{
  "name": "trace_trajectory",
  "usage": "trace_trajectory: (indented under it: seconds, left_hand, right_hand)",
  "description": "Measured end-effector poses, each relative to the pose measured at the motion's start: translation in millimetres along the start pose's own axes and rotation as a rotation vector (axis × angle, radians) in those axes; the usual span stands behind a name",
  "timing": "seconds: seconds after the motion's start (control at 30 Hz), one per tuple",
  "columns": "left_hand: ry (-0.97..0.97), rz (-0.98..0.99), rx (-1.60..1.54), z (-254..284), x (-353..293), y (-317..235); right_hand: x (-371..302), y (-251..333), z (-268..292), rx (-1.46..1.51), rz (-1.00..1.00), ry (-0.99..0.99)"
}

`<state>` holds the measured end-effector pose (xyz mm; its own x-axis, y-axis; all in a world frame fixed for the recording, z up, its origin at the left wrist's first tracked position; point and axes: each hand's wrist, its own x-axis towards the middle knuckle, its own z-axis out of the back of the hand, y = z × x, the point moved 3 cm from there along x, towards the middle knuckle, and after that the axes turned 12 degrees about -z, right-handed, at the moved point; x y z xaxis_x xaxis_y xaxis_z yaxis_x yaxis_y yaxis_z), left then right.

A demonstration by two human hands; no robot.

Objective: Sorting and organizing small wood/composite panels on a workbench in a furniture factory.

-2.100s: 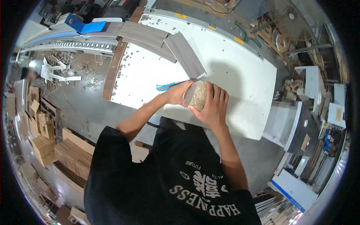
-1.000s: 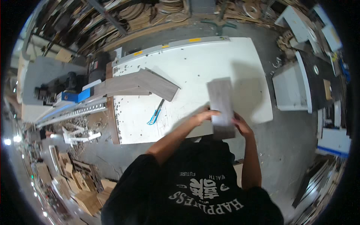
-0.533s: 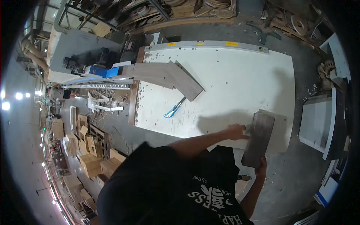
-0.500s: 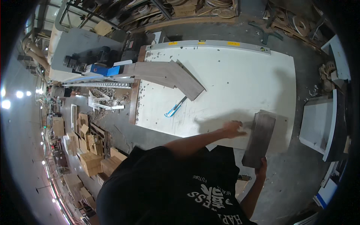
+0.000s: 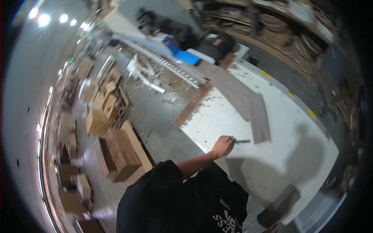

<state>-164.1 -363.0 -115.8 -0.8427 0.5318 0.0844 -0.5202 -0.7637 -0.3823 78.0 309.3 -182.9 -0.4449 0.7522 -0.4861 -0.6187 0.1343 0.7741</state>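
Note:
My left hand (image 5: 223, 146) is closed around a blue utility knife (image 5: 241, 141), whose dark end points right over the white worktable (image 5: 213, 123). Just beyond the knife lies a grey-brown plank (image 5: 259, 119), its far end meeting a longer strip (image 5: 229, 86) of the same colour at an angle. At the lower right, a dark grey-brown board (image 5: 280, 205) is tilted over the table's near edge. My right hand (image 5: 271, 229) grips its near end, mostly cut off by the picture's lower edge.
Along the table's far edge runs a long metal spirit level (image 5: 280, 83) with yellow labels. A machine with a blue part (image 5: 187, 58) stands beyond the table's left end. Cardboard boxes (image 5: 101, 121) and a wooden crate (image 5: 121, 153) are on the floor at left.
My left hand has moved from near the board to the utility knife and taken hold of it. The view has swung left and turned, and my right hand still holds the board.

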Motion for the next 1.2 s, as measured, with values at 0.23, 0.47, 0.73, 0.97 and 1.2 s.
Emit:
trace_trajectory:
  seconds: [0.23, 0.47, 0.73, 0.97, 1.2]
  left_hand:
    - [-0.012, -0.018, 0.099, 61.4, -69.9, 108.1]
    - [-0.079, -0.021, -0.084, 153.8, 12.1, 181.9]
    - [-0.054, -0.252, 0.044, 208.4, 200.8, 290.0]
    - [0.822, -0.123, 0.018, 164.3, 320.4, 336.5]
    - [1.082, -0.121, -0.007, 135.8, 358.3, 310.1]
  right_hand:
    - [-102.0, 87.1, -88.4, -0.643, 0.786, -0.217]
    - [-166.3, 216.5, -469.5, -0.613, 0.574, 0.365]
    - [-184.9, 193.4, -470.8, -0.730, 0.310, 0.410]
    - [-252.5, 173.7, -475.2, -0.813, 0.280, 0.166]
    - [-257.2, 170.5, -420.3, -0.312, 0.020, 0.485]
